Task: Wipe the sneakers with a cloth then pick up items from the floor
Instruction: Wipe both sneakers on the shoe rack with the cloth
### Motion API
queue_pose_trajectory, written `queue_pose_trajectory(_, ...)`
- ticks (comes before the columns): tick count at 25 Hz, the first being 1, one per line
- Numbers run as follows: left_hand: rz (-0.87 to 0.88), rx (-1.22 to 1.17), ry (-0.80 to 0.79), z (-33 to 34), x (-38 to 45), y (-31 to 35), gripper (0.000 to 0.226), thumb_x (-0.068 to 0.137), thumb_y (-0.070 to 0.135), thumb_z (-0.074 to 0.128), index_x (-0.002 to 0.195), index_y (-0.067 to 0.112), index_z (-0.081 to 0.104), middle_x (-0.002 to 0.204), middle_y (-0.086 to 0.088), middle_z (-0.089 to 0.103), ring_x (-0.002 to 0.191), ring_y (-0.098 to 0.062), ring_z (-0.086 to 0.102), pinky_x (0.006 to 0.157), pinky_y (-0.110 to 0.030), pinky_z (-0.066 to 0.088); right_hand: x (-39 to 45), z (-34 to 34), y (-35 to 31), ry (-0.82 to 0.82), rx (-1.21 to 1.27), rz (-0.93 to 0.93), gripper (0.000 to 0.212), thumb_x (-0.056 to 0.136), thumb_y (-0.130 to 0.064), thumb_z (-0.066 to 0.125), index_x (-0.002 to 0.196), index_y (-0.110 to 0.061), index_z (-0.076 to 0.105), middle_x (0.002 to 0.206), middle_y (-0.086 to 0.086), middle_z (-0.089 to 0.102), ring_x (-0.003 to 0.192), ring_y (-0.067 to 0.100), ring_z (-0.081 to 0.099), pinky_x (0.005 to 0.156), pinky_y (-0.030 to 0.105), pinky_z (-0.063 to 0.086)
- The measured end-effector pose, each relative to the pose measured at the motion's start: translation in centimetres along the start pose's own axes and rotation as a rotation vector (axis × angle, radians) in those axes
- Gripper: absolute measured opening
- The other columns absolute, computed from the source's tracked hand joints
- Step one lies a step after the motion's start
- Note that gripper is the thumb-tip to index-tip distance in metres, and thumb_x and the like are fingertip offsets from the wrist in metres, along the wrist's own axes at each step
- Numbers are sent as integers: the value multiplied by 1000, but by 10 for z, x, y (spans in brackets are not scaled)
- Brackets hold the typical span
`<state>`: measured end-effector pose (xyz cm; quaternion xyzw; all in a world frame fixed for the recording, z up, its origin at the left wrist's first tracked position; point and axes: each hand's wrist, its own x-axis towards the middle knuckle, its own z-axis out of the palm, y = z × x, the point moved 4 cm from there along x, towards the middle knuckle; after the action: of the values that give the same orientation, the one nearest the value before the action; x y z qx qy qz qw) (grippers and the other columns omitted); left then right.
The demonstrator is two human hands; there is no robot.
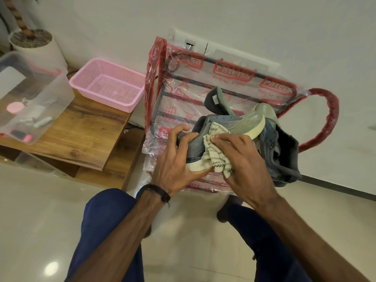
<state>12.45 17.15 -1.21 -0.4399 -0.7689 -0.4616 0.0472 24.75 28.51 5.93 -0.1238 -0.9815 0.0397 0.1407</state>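
My left hand point(177, 157) grips a blue-grey sneaker point(225, 124) by its upper, fingers curled over the edge; the pale sole faces up and right. In my right hand point(242, 159) is a bunched cream cloth with grey stripes point(213, 153), pressed against the sneaker's side near the sole. A second blue sneaker point(270, 139) lies on its side just behind, on the plastic-wrapped rack. A dark insole or shoe part point(216, 100) sticks up further back.
The rack point(183, 82), wrapped in clear plastic with red labels, leans at the white wall. A pink mesh basket point(107, 84) and a clear plastic box point(30, 102) sit on a low wooden table point(85, 139) at the left. A potted plant point(30, 39) stands at the far left.
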Motion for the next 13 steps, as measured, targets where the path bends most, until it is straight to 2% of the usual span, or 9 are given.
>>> queue_pose_trajectory(4,-45,-62,14,2,1,-3,85,65,60,83,125,8,55,139,-10,41,110,-15,55,67,-21,56,11,8,-11,69,62,102,53,77,-17,66,129,-7,63,127,7,61,114,27,49,100,33,40)
queue_pose_trajectory(8,-4,-16,-11,1,-4,-3,83,68,60,76,128,8,54,140,-11,41,113,-17,54,65,-24,58,2,7,-16,-37,-59,-141,57,80,-29,77,130,-7,62,131,8,59,118,30,50,98,43,46)
queue_pose_trajectory(10,10,3,4,3,-1,-2,83,69,62,81,127,7,56,138,-12,42,114,-17,54,70,-24,59,14,1,14,-18,-118,-70,58,78,-26,78,131,-8,61,130,10,60,117,32,50,96,49,49)
queue_pose_trajectory(12,16,7,5,5,0,-1,84,69,62,82,127,7,57,139,-13,41,116,-19,54,72,-28,62,18,-1,27,-2,-56,26,54,80,-23,74,130,-8,61,129,10,60,117,32,49,95,53,49)
queue_pose_trajectory(13,15,1,4,6,0,-2,84,69,62,81,127,6,57,139,-13,41,117,-19,53,70,-30,62,16,0,21,-5,-20,-6,52,82,-24,72,130,-8,62,130,10,60,118,32,49,97,52,48)
